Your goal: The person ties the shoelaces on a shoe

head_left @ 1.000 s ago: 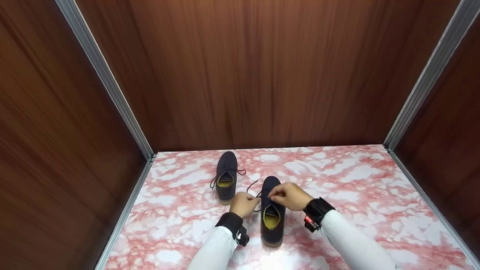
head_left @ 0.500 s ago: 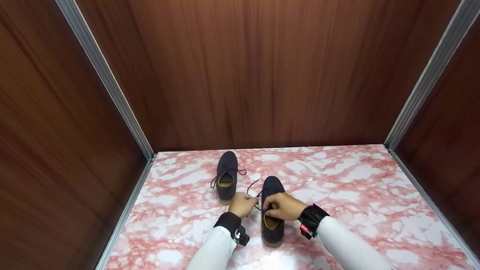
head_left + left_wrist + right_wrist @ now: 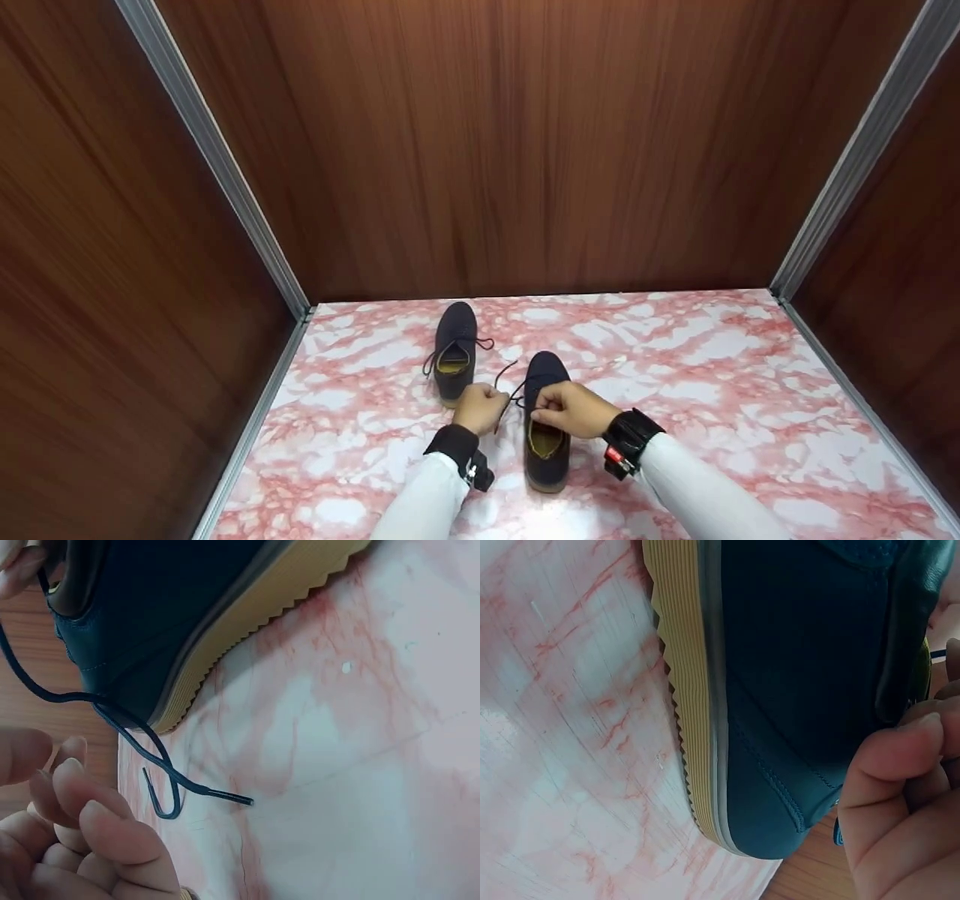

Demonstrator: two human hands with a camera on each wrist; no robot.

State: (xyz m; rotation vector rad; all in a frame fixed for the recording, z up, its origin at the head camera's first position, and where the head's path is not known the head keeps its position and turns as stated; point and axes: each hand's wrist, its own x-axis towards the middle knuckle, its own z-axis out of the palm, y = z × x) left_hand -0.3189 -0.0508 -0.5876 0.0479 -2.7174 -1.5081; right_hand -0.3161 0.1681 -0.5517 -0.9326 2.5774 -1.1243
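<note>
A dark blue lace-up shoe (image 3: 546, 469) with a yellow lining and pale sole stands between the hands. The right hand (image 3: 577, 409) is over its opening, and its curled fingers pinch a dark shoelace, whose short visible stretch shows at the upper left of the left wrist view. To the shoe's left is the left hand (image 3: 480, 409). Its fingers (image 3: 120, 836) are loosely curled, with no lace between them in the left wrist view. Loose shoelace (image 3: 169, 765) hangs beside the shoe toe, two tips showing. In the right wrist view, the thumb and forefinger meet beside the shoe's collar (image 3: 900, 637).
A matching shoe (image 3: 455, 330), its laces untied, stands farther back on the left. Red-and-white marbled board (image 3: 675, 465) lies under both shoes. Brown wood-look panels (image 3: 487, 150) rise at the back and both sides, with grey metal strips (image 3: 225, 165) in the corners.
The right hand has moved from the laced front of the near shoe back toward its opening. The left hand has drawn slightly left, and the lace by its fingertips now hangs loose.
</note>
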